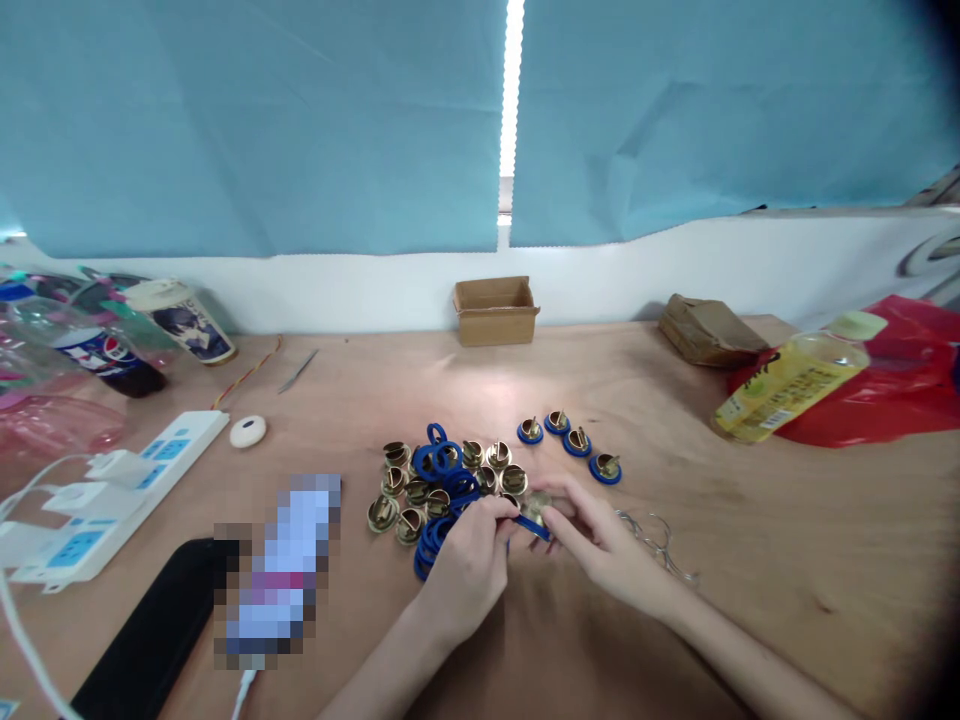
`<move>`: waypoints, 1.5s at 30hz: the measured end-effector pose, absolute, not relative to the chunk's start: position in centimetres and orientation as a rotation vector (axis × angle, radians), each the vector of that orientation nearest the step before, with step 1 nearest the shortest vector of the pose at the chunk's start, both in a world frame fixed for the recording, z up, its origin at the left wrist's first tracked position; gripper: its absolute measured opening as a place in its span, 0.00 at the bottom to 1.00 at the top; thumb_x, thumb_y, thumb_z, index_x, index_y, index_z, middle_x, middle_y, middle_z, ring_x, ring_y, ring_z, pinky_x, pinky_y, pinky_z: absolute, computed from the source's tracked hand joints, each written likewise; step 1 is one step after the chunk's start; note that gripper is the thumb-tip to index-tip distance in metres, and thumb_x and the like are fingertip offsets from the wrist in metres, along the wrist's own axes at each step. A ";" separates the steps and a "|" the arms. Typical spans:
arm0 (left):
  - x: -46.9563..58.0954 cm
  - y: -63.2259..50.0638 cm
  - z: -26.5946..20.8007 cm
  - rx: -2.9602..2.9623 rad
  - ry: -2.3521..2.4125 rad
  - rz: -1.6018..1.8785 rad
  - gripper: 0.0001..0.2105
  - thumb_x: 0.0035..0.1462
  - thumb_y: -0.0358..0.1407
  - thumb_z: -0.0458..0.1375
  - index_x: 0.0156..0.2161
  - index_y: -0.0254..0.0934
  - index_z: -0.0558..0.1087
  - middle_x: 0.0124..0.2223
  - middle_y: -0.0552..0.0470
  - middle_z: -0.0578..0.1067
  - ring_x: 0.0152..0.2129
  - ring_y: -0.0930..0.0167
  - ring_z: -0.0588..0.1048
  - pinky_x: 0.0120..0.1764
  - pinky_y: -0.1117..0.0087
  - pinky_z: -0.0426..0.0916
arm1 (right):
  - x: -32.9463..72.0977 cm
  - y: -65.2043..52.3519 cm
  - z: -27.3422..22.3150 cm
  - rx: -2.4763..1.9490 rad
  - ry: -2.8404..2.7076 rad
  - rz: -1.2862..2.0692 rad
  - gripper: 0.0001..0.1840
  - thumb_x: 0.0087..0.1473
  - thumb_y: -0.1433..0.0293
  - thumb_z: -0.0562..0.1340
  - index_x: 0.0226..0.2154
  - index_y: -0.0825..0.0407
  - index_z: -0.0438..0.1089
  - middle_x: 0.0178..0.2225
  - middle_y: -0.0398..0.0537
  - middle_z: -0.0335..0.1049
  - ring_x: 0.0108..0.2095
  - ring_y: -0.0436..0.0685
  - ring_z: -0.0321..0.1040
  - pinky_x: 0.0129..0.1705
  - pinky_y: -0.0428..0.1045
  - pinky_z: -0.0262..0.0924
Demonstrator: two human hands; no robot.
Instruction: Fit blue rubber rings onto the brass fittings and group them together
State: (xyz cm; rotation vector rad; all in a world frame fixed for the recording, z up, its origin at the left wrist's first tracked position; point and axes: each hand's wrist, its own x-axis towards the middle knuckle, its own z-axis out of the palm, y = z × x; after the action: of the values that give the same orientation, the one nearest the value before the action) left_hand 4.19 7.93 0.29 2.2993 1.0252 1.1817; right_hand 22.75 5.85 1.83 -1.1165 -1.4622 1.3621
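Note:
Between thumb and fingers, my left hand (474,552) pinches a blue ring (534,527). A round brass-coloured metal part (537,505) is gripped by my right hand (600,535), close against that ring; whether the two are joined I cannot tell. To the left of my hands lies a pile of similar brass-coloured round parts (382,513), each with a bar across its hollow. Loose blue rings (448,458) are heaped among them. Beyond my right hand, several brass parts fitted with blue rings (577,442) sit apart from the pile.
Thin wire rings (656,540) lie beside my right forearm. At the back stands an open cardboard box (496,325). On the left are a power strip (127,500), a blurred-out phone (283,565) and a black case (150,630). A yellow drink bottle (799,380) leans at right.

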 end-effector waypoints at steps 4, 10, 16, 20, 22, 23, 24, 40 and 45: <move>4.2 8.0 0.2 2.289 1.000 1.191 0.07 0.64 0.26 0.48 0.43 0.38 0.66 0.36 0.51 0.75 0.33 0.71 0.77 0.39 0.73 0.72 | 23.2 6.0 2.1 -1.131 -1.644 1.346 0.18 0.60 0.64 0.58 0.52 0.48 0.62 0.37 0.47 0.73 0.32 0.53 0.72 0.32 0.48 0.68; 4.1 8.0 0.2 2.218 1.144 1.202 0.05 0.63 0.29 0.53 0.41 0.39 0.69 0.35 0.53 0.77 0.30 0.72 0.77 0.36 0.74 0.71 | 23.3 5.9 3.4 -1.226 -1.886 1.066 0.15 0.61 0.65 0.56 0.49 0.50 0.68 0.34 0.47 0.75 0.32 0.54 0.73 0.28 0.46 0.66; 4.2 7.8 0.8 2.348 1.091 1.119 0.04 0.63 0.30 0.53 0.37 0.37 0.70 0.30 0.53 0.76 0.25 0.72 0.75 0.31 0.73 0.69 | 28.0 7.9 4.4 -1.554 -1.740 0.447 0.15 0.61 0.60 0.55 0.44 0.52 0.68 0.32 0.49 0.75 0.30 0.55 0.71 0.30 0.48 0.63; 4.3 7.5 0.8 2.445 0.995 0.989 0.06 0.63 0.29 0.51 0.36 0.36 0.70 0.27 0.54 0.75 0.21 0.73 0.73 0.27 0.74 0.66 | 32.9 9.3 3.8 -1.868 -1.592 0.153 0.17 0.58 0.57 0.55 0.40 0.53 0.68 0.25 0.48 0.73 0.23 0.56 0.68 0.26 0.48 0.59; 4.4 7.4 0.6 2.515 0.951 0.904 0.07 0.64 0.30 0.50 0.35 0.36 0.70 0.26 0.53 0.74 0.21 0.72 0.73 0.26 0.74 0.65 | 34.7 9.8 3.4 -1.967 -1.588 0.090 0.16 0.55 0.57 0.56 0.37 0.52 0.67 0.24 0.47 0.71 0.22 0.56 0.68 0.25 0.48 0.57; 4.4 7.4 0.5 2.554 0.936 0.860 0.08 0.64 0.30 0.49 0.35 0.36 0.70 0.25 0.53 0.74 0.20 0.72 0.73 0.25 0.73 0.65 | 35.2 9.9 3.1 -1.992 -1.612 0.087 0.16 0.55 0.57 0.56 0.36 0.52 0.67 0.24 0.47 0.71 0.22 0.56 0.67 0.24 0.48 0.57; 4.5 7.3 0.4 2.592 0.934 0.823 0.09 0.64 0.31 0.48 0.34 0.36 0.70 0.24 0.53 0.73 0.20 0.71 0.73 0.25 0.73 0.64 | 35.6 10.0 2.8 -2.011 -1.652 0.090 0.15 0.54 0.58 0.56 0.36 0.52 0.68 0.24 0.46 0.70 0.22 0.56 0.66 0.24 0.48 0.56; 4.6 7.3 1.1 2.725 0.967 0.536 0.08 0.62 0.29 0.49 0.33 0.37 0.69 0.27 0.52 0.76 0.24 0.68 0.75 0.26 0.72 0.66 | 35.5 10.3 1.2 -1.882 -1.838 0.037 0.19 0.58 0.59 0.54 0.45 0.53 0.69 0.40 0.55 0.67 0.35 0.60 0.70 0.40 0.54 0.64; 4.5 7.4 1.1 2.722 0.929 0.611 0.10 0.62 0.29 0.48 0.34 0.37 0.71 0.27 0.51 0.76 0.23 0.68 0.75 0.26 0.72 0.67 | 33.3 9.6 3.0 -1.765 -1.672 0.023 0.16 0.60 0.60 0.53 0.37 0.52 0.70 0.28 0.48 0.69 0.25 0.55 0.67 0.27 0.49 0.60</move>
State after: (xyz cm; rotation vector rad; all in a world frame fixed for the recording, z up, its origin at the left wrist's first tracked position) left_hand 4.48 7.44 1.12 2.7216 0.9292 0.6112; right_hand 33.34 9.60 2.97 -1.7647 -1.6722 0.0231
